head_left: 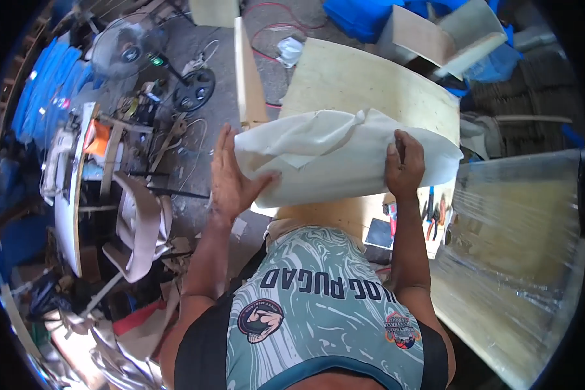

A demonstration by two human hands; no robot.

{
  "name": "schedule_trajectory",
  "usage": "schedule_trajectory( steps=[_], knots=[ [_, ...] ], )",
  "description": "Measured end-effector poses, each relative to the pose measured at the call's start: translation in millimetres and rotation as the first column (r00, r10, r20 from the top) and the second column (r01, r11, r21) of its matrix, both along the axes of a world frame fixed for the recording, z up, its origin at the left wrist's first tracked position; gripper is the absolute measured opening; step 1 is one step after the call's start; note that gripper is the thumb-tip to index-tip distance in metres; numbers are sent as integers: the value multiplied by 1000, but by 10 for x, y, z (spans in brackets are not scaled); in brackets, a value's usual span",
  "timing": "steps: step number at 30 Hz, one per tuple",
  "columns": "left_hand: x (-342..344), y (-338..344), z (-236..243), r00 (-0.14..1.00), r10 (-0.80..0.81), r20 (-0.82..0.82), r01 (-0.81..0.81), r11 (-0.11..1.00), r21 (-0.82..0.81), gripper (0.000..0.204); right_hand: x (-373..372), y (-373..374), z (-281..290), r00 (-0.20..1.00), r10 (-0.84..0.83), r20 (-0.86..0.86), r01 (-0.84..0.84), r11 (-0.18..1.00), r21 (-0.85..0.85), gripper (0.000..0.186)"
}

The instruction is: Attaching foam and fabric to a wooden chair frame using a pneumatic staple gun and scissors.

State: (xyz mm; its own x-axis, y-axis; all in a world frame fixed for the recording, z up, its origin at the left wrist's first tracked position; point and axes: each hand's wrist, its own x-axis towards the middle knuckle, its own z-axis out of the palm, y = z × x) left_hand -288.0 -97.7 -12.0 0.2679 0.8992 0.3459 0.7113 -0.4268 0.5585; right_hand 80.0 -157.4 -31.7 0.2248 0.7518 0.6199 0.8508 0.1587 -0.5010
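Note:
A long piece wrapped in off-white sheet material [331, 175] lies crosswise in front of me, over the near part of a pale wooden tabletop [370, 75]. The sheet is creased and loosely folded along its far edge; what is inside is hidden. At its left end, my left hand [235, 179] is open, its fingers stretched upward along the end and its thumb reaching onto the near face. My right hand [406, 166] is closed on the wrapped piece towards its right end, fingers bent and thumb pressed to the sheet.
Pliers [442, 211], a red tool [391, 218] and a dark square sheet [378, 233] lie near my right forearm. A plastic-wrapped panel [513, 240] stands right. Leftward are a beige chair [140, 227] and a standing fan [130, 52]. An upright board [248, 78] rises beside the tabletop.

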Motion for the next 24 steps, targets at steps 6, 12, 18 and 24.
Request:
schedule_trajectory(
  steps=[6, 12, 18, 24],
  knots=[
    [7, 974, -67, 983, 175, 58, -183, 894, 409, 31, -144, -5, 0, 997, -68, 30, 69, 997, -17, 33],
    [395, 958, 404, 863, 40, 504, -265, 885, 383, 38, -13, -14, -129, 979, -172, 109, 182, 980, -84, 37],
    [978, 24, 258, 877, -439, -194, 462, 882, 91, 62, -440, -579, -30, 997, 77, -20, -78, 994, -82, 26],
    [1093, 19, 74, 841, -273, -468, 275, 959, -66, 70, 118, -2111, -1953, 884, -377, -276, 108, 740, -664, 26]
  ],
)
